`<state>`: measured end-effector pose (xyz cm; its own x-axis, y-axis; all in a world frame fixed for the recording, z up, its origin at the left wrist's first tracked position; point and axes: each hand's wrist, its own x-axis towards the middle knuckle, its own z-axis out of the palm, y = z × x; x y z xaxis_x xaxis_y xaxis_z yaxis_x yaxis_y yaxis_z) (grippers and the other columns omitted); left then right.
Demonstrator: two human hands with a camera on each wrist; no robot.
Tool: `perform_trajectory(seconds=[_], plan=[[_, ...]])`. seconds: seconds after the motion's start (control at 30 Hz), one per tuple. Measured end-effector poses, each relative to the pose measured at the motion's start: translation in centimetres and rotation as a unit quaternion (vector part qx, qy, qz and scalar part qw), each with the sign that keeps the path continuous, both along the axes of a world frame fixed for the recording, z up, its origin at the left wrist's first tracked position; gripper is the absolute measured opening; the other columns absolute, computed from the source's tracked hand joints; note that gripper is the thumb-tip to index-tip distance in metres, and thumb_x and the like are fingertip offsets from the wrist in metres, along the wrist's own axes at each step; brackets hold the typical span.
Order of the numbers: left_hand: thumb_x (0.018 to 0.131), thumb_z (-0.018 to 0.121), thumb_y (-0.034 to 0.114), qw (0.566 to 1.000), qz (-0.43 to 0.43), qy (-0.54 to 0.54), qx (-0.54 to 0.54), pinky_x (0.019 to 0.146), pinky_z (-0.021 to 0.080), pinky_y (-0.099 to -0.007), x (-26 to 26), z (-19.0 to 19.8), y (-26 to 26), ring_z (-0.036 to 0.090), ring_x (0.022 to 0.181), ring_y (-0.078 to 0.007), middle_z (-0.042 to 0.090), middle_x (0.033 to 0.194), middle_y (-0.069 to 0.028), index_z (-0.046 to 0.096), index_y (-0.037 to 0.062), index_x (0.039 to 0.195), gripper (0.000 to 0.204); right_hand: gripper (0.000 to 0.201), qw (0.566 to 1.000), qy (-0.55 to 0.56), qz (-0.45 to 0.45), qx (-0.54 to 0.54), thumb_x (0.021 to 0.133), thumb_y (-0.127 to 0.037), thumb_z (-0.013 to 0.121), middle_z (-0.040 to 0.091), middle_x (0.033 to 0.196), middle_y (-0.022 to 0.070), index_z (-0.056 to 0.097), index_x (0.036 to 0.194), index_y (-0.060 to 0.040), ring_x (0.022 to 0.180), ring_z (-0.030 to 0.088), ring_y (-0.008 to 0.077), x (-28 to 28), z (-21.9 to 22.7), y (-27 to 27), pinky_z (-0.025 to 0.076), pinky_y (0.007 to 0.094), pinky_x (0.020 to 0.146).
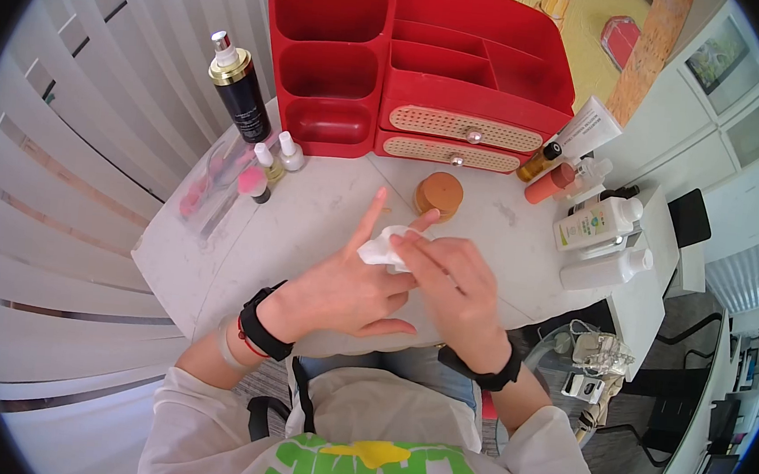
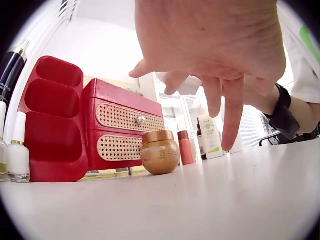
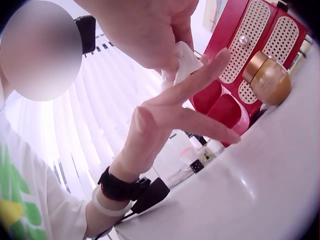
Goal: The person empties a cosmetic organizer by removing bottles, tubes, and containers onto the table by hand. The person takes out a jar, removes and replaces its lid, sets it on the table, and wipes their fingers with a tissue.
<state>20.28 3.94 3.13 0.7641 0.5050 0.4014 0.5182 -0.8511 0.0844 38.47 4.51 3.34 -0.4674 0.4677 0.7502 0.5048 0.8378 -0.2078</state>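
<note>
My right hand (image 1: 462, 300) pinches a crumpled white tissue (image 1: 381, 249) between thumb and fingers. It holds the tissue against the fingers of my left hand (image 1: 339, 289), which is raised over the front of the table with its fingers spread. The right wrist view shows the tissue (image 3: 187, 61) behind two straight fingers of the left hand. In the left wrist view it is mostly hidden behind that hand. Just beyond both hands, a round amber jar (image 1: 438, 194) with a gold-brown lid stands on the white tabletop (image 1: 310, 204).
A red organizer (image 1: 473, 92) with two woven-front drawers fills the back. At left stand a dark pump bottle (image 1: 241, 89), nail polish bottles (image 1: 290, 152) and a pink-tipped brush (image 1: 254, 183). White bottles (image 1: 597, 224) and an orange-red bottle (image 1: 549, 183) are at right, near the edge.
</note>
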Motion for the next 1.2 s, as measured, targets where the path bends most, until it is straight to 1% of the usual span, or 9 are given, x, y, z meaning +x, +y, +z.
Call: perform_trajectory(seconds=[0.27,0.37,0.43,0.5,0.57,0.83,0.93,1.0,1.2], plan=[[0.076,0.068,0.046,0.999,0.009,0.035,-0.006,0.110,0.007,-0.0750,0.2,0.1,0.0,0.023,0.145,-0.0331,0.063,0.114,0.0018,0.071,0.0105,0.065,0.037,0.039,0.983,0.039,0.123,-0.133,0.071,0.004,0.067,0.064,0.104,0.0082,0.067,0.110,-0.0023,0.085,0.061,0.0215,1.4,-0.4,0.1,0.053,0.0299,0.069],[0.076,0.068,0.046,1.000,-0.004,0.025,0.014,0.110,0.008,-0.0761,0.1,0.0,0.0,0.020,0.145,-0.0328,0.062,0.119,0.0064,0.071,0.0113,0.065,0.037,0.033,0.957,0.174,0.038,-0.228,0.077,0.007,0.067,0.065,0.100,0.0074,0.068,0.108,-0.0036,0.090,0.063,0.0204,2.3,0.7,0.2,0.053,0.0288,0.071],[0.077,0.068,0.047,0.999,-0.013,0.021,0.024,0.109,0.008,-0.0766,0.3,-0.5,-0.1,0.019,0.145,-0.0328,0.062,0.121,0.0090,0.072,0.0117,0.066,0.037,0.031,0.876,0.378,0.006,-0.299,0.078,0.010,0.065,0.066,0.100,0.0074,0.069,0.106,-0.0043,0.093,0.063,0.0192,1.7,1.7,0.4,0.054,0.0298,0.073],[0.079,0.066,0.048,0.999,-0.010,0.032,0.024,0.110,0.009,-0.0762,0.5,-0.7,-0.1,0.028,0.141,-0.0289,0.062,0.120,0.0131,0.073,0.0119,0.068,0.039,0.035,0.890,0.360,0.002,-0.281,0.077,0.013,0.064,0.066,0.100,0.0070,0.069,0.107,-0.0037,0.093,0.063,0.0210,1.7,1.5,0.6,0.054,0.0306,0.074],[0.080,0.065,0.049,0.999,-0.014,0.032,0.014,0.110,0.009,-0.0757,0.5,-1.2,-0.1,0.035,0.137,-0.0250,0.063,0.117,0.0122,0.074,0.0116,0.071,0.039,0.039,0.988,0.104,-0.054,-0.101,0.072,0.011,0.065,0.065,0.098,0.0066,0.067,0.108,-0.0030,0.094,0.063,0.0236,1.7,1.9,0.6,0.053,0.0317,0.074],[0.082,0.064,0.049,0.994,0.001,0.089,-0.066,0.112,0.008,-0.0740,-0.2,-1.1,-0.4,0.050,0.121,-0.0147,0.067,0.097,0.0049,0.074,0.0083,0.095,0.044,0.036,0.990,-0.058,0.032,-0.128,0.069,0.003,0.066,0.066,0.105,0.0054,0.068,0.103,-0.0066,0.092,0.060,0.0248,1.9,0.7,1.3,0.051,0.0335,0.081],[0.083,0.063,0.048,0.998,-0.007,0.055,-0.021,0.110,0.008,-0.0753,0.1,-0.9,-0.3,0.045,0.130,-0.0181,0.068,0.099,0.0050,0.075,0.0078,0.093,0.043,0.025,0.945,0.036,0.093,-0.311,0.081,0.001,0.066,0.067,0.108,0.0067,0.066,0.105,-0.0033,0.095,0.061,0.0201,3.8,1.5,1.7,0.050,0.0308,0.083],[0.083,0.063,0.048,0.999,-0.019,0.019,0.020,0.109,0.009,-0.0767,0.0,-0.1,0.1,0.039,0.137,-0.0243,0.068,0.105,0.0055,0.075,0.0092,0.081,0.041,0.020,0.799,0.360,0.101,-0.471,0.092,-0.004,0.061,0.066,0.111,0.0087,0.061,0.112,0.0002,0.102,0.060,0.0146,4.6,0.6,1.9,0.048,0.0282,0.086],[0.085,0.062,0.049,0.997,-0.077,0.008,-0.013,0.108,0.016,-0.0746,-0.5,1.0,-0.1,0.029,0.142,-0.0304,0.067,0.115,0.0045,0.074,0.0104,0.081,0.040,0.033,0.779,0.419,0.094,-0.457,0.096,-0.005,0.057,0.063,0.118,0.0103,0.048,0.127,0.0006,0.108,0.059,0.0151,3.7,-0.1,2.0,0.049,0.0289,0.090]])
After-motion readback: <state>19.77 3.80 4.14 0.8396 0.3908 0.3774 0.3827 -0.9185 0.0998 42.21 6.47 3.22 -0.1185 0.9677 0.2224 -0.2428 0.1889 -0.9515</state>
